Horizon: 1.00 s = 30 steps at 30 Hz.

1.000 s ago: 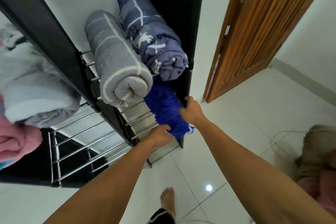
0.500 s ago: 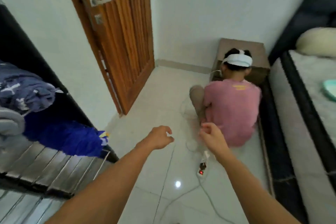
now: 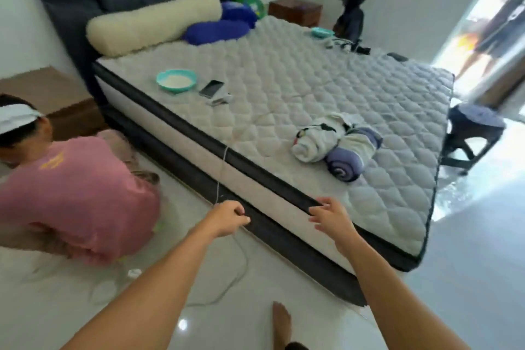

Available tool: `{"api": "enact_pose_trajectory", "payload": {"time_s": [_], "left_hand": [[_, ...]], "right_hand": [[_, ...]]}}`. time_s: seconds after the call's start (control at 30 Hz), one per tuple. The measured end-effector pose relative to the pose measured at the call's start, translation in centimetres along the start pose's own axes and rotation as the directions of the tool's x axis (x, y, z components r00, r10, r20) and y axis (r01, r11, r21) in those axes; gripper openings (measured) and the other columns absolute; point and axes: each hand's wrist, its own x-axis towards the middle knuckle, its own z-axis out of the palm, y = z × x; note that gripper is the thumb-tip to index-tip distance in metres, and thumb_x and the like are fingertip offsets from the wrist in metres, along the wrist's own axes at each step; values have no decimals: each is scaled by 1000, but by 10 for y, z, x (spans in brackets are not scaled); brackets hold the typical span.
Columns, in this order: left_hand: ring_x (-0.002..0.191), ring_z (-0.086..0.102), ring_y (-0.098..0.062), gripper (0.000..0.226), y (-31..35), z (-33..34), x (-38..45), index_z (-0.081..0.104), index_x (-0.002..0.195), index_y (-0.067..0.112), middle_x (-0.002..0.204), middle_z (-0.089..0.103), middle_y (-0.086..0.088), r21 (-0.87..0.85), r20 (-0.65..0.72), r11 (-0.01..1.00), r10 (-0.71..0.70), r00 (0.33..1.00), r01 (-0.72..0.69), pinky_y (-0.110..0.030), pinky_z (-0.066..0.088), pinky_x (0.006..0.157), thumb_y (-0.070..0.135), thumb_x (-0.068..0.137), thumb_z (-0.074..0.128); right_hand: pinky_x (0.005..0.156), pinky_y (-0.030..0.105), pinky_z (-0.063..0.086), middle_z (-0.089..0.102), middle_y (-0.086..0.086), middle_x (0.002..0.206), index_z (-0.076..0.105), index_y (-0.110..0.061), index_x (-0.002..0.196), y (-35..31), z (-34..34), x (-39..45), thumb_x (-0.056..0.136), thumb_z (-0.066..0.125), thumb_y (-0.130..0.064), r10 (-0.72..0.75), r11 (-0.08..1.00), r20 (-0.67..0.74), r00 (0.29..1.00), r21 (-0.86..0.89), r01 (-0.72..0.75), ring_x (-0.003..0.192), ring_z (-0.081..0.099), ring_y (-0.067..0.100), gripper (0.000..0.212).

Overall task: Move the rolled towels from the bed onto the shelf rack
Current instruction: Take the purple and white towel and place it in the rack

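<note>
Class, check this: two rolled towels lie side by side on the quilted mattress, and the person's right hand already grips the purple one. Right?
Not quite. The head view shows the right hand empty, short of the purple rolled towel. That towel does lie beside the white rolled towel on the quilted mattress.

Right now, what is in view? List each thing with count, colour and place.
rolled towels: two, white and lavender, touching, on the mattress near its foot
mattress: one, grey quilted
bolster: one, cream, at the headboard
blue pillows: two, beside the bolster
bowls: two, teal, on opposite edges of the mattress
phone: one, beside the nearer bowl
stool: one, dark, past the bed's foot
seated person: one, pink shirt, on the floor
left hand: empty, loosely curled
right hand: empty, open
</note>
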Motion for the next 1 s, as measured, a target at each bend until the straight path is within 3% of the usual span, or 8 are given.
{"api": "enact_pose_trajectory", "payload": {"time_s": [0.23, 0.4, 0.53, 0.57, 0.67, 0.73, 0.87, 1.0], "left_hand": [[110, 62, -29, 44, 141, 69, 111, 57, 123, 9, 114, 66, -12, 94, 243, 981, 143, 959, -170, -29, 46, 87, 34, 87, 65], [115, 59, -35, 54, 216, 105, 206, 48, 130, 5, 129, 58, -18, 71, 307, 991, 87, 948, -114, -34, 49, 87, 33, 86, 65], [105, 60, -29, 28, 276, 120, 271, 54, 95, 12, 116, 61, -20, 75, 258, 990, 99, 961, -122, -33, 44, 78, 34, 84, 67], [105, 58, -26, 29, 287, 121, 284, 54, 98, 12, 116, 60, -18, 64, 259, 991, 93, 961, -113, -33, 45, 82, 34, 84, 67], [127, 50, -26, 61, 312, 122, 315, 44, 135, 6, 141, 50, -13, 129, 253, 986, 71, 965, -106, -27, 40, 94, 37, 86, 64], [127, 51, -25, 63, 320, 123, 332, 44, 137, 6, 142, 51, -13, 165, 297, 981, 44, 954, -96, -29, 43, 94, 38, 86, 64], [121, 55, -28, 76, 323, 129, 358, 42, 141, 9, 138, 53, -12, 270, 464, 963, -129, 876, -1, -31, 45, 78, 48, 81, 68], [117, 57, -32, 89, 323, 139, 376, 35, 143, 4, 138, 52, -16, 266, 473, 961, -203, 857, 81, -41, 53, 81, 51, 77, 71]], "right_hand": [[68, 35, 46, 60, 4, 84, 48, -10, 119, 43, -111, 70, 89, 60, -13, 137, 990, -209, 968, 68, -125, 79, 60, 22, 32], [88, 46, 50, 64, 12, 100, 52, -10, 120, 44, -161, 163, 86, 64, -17, 203, 979, -251, 947, 70, -192, 98, 63, 31, 37], [85, 40, 49, 60, 9, 107, 47, -11, 127, 15, -207, 239, 88, 63, -19, 214, 977, -216, 953, 58, -206, 94, 59, 24, 44], [81, 38, 50, 60, 8, 107, 47, -11, 129, 6, -216, 258, 88, 63, -19, 199, 980, -212, 957, 42, -195, 91, 58, 22, 45], [80, 33, 45, 58, 9, 116, 46, -12, 132, -16, -232, 306, 89, 62, -23, 173, 984, -214, 961, 6, -176, 95, 55, 20, 47], [84, 36, 46, 59, 8, 113, 48, -13, 129, -27, -236, 330, 88, 63, -25, 156, 988, -194, 968, 42, -151, 96, 54, 20, 44], [90, 41, 49, 57, 3, 102, 51, -19, 111, -34, -238, 374, 83, 67, -28, 182, 979, -166, 969, 126, -162, 97, 56, 21, 34], [74, 37, 45, 55, 4, 93, 54, -17, 101, -21, -240, 404, 81, 68, -30, 285, 947, -124, 951, 192, -259, 81, 53, 18, 28]]}}
